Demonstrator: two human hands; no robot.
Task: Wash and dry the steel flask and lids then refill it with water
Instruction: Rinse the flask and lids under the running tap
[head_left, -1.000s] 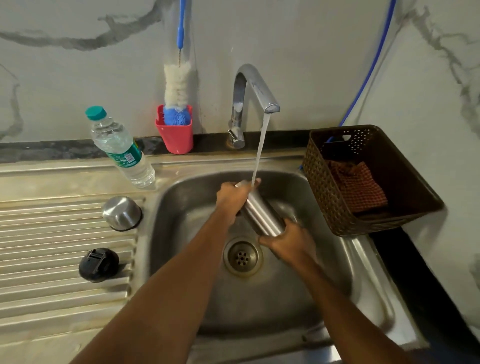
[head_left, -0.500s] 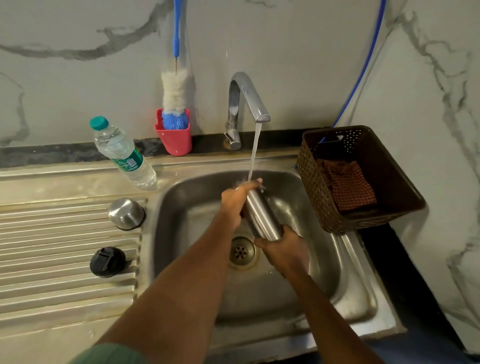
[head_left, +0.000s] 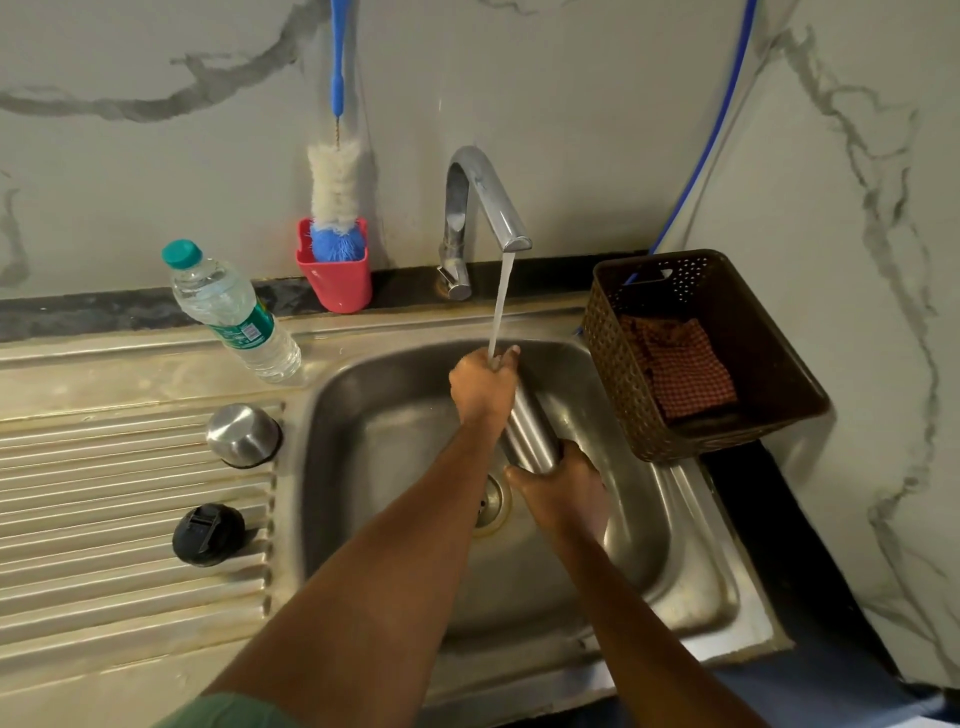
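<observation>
Steel sink mid-frame, tap running: left hand grips the flask near its mouth, right hand grips its base, tilted under the stream. Rinsing step, I'd say; next probably needs the brush upper left.

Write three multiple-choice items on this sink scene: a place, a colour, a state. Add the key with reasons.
1. Where does the black lid lie?
A. In the sink basin
B. On the ribbed drainboard
C. In the basket

2. What colour is the cup holding the bottle brush?
A. Red
B. Green
C. White

3. The tap is:
A. Off
B. Running onto the steel flask
C. Dripping beside the flask

Key:
1 B, it rests on the ribs.
2 A, the cup at the wall is plainly red.
3 B, the stream falls to the flask's top, where the left hand grips it.
</observation>
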